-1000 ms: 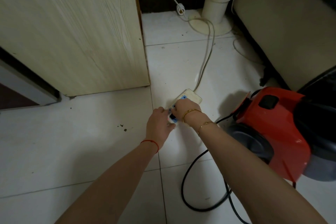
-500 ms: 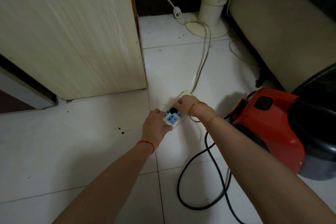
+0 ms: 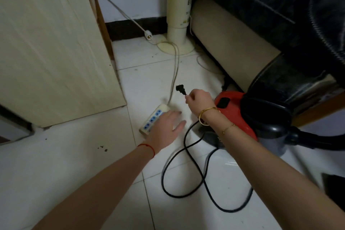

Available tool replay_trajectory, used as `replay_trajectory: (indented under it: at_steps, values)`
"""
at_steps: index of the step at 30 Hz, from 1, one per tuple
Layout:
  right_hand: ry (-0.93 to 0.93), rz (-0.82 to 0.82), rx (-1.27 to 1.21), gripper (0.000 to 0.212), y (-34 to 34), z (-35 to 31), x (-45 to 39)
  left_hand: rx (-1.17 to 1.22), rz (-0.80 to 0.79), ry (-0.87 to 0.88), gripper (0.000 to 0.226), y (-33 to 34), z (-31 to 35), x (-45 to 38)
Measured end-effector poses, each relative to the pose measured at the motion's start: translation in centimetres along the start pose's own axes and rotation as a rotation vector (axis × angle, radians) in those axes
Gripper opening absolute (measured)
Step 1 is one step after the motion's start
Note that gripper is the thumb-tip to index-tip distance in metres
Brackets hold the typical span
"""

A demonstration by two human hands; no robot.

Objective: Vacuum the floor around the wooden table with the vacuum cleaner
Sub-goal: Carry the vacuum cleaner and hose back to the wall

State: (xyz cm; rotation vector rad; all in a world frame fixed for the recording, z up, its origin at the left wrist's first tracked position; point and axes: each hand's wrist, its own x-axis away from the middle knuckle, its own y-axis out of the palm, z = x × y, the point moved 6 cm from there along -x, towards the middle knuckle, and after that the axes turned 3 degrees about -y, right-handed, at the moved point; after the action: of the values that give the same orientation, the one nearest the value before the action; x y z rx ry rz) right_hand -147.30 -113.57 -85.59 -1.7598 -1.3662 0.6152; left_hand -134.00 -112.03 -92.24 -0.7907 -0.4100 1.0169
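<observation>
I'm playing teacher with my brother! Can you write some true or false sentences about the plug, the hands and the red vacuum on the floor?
1. The black plug is pushed into the power strip. False: it is held up in the air, out of the strip.
2. The right hand holds the plug's cord. True.
3. The left hand rests open over the power strip. True.
4. The vacuum cleaner is blue. False: it is red and black.
5. A black cord loops across the floor tiles. True.

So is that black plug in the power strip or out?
Out. The right hand holds the black plug by its cord, clear of the power strip, whose visible sockets are empty.
</observation>
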Motion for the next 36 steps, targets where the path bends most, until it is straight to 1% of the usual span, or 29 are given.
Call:
replay_trajectory:
  at_steps: [2, 5, 8, 9, 14, 15, 17, 19, 21, 23, 25, 26, 28, 30, 33, 36]
  values:
    - [0.037, 0.083, -0.092, 0.029, -2.6, 0.9, 0.6, 0.093, -0.06, 0.033, 0.044, 0.4, 4.7, -0.8]
    - [0.086, 0.181, -0.175, 0.028, -6.0, 2.1, 2.1, 0.221, -0.134, -0.031, 0.026, 0.8, 9.8, -1.8]
    - [0.109, 0.265, -0.183, 0.026, -9.1, 3.4, 3.7, 0.199, -0.133, -0.023, 0.012, 1.2, 12.6, -2.6]
    - [0.114, 0.279, -0.166, 0.024, -10.0, 3.8, 4.3, 0.188, -0.133, -0.008, 0.012, 1.3, 13.4, -2.7]
    - [0.112, 0.339, -0.022, 0.023, -13.9, 5.9, 6.9, 0.131, -0.18, 0.094, 0.037, 2.1, 16.3, -3.1]
    - [0.106, 0.356, 0.017, 0.023, -14.8, 6.3, 7.5, 0.105, -0.175, 0.119, 0.037, 2.1, 16.9, -3.3]
    - [0.088, 0.415, 0.089, 0.022, -16.8, 6.9, 8.9, 0.033, -0.152, 0.17, 0.028, 1.9, 18.4, -3.8]
    - [0.031, 0.523, 0.207, 0.02, -19.2, 7.3, 10.5, -0.032, -0.135, 0.21, 0.022, 1.8, 20.2, -4.4]
    - [-0.054, 0.641, 0.369, 0.023, -21.5, 7.4, 12.2, -0.076, -0.129, 0.236, 0.023, 1.9, 21.6, -5.0]
    - [-0.08, 0.77, 0.504, 0.035, -23.6, 7.9, 13.8, -0.109, -0.127, 0.26, 0.023, 2.2, 22.7, -5.6]
    - [-0.011, 0.888, 0.582, 0.054, -25.5, 9.2, 15.2, -0.141, -0.137, 0.302, 0.023, 2.7, 23.7, -5.9]
    - [0.045, 0.917, 0.59, 0.068, -26.3, 10.1, 15.7, -0.164, -0.149, 0.333, 0.024, 3.0, 24.1, -6.0]
    - [0.162, 0.901, 0.546, 0.099, -27.5, 12.3, 16.4, -0.217, -0.18, 0.395, 0.029, 3.9, 25.0, -6.2]
    - [0.277, 0.841, 0.471, 0.123, -28.3, 14.5, 16.9, -0.256, -0.211, 0.447, 0.031, 5.0, 25.6, -6.4]
    - [0.425, 0.767, 0.332, 0.141, -29.4, 17.5, 17.4, -0.304, -0.269, 0.504, 0.035, 6.7, 26.6, -6.4]
    - [0.517, 0.687, 0.222, 0.151, -30.0, 19.7, 17.5, -0.365, -0.275, 0.547, 0.039, 7.7, 27.3, -6.5]
